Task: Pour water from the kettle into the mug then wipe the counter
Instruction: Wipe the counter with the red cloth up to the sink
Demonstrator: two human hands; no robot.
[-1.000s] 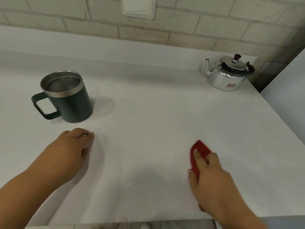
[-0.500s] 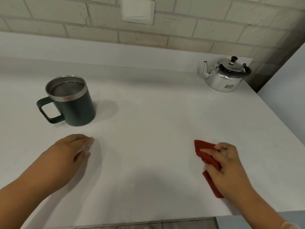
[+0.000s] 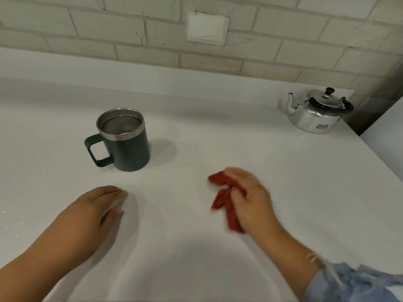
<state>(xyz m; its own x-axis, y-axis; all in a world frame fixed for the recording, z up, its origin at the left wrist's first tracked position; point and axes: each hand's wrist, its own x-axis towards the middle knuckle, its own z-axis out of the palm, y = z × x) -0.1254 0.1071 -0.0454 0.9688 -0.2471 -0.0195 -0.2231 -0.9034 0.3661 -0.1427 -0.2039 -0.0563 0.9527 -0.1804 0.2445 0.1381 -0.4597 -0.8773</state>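
A dark green mug [image 3: 126, 142] with a steel rim stands upright on the white counter [image 3: 218, 138], its handle to the left. The shiny metal kettle [image 3: 316, 113] sits at the counter's far right corner, black handle folded down. My right hand [image 3: 250, 199] presses a crumpled red cloth [image 3: 224, 199] onto the counter in front of me; both are motion-blurred. My left hand [image 3: 98, 208] lies flat on the counter below the mug, fingers together, holding nothing.
A brick wall with a white switch plate [image 3: 207, 28] rises behind the counter's low white backsplash. The counter's right edge [image 3: 379, 162] runs diagonally just past the kettle. A light blue sleeve [image 3: 353, 284] shows at my right wrist.
My right hand has swept the red cloth leftward and away from me across the counter. The left hand has stayed flat in place. My view has shifted to the left.
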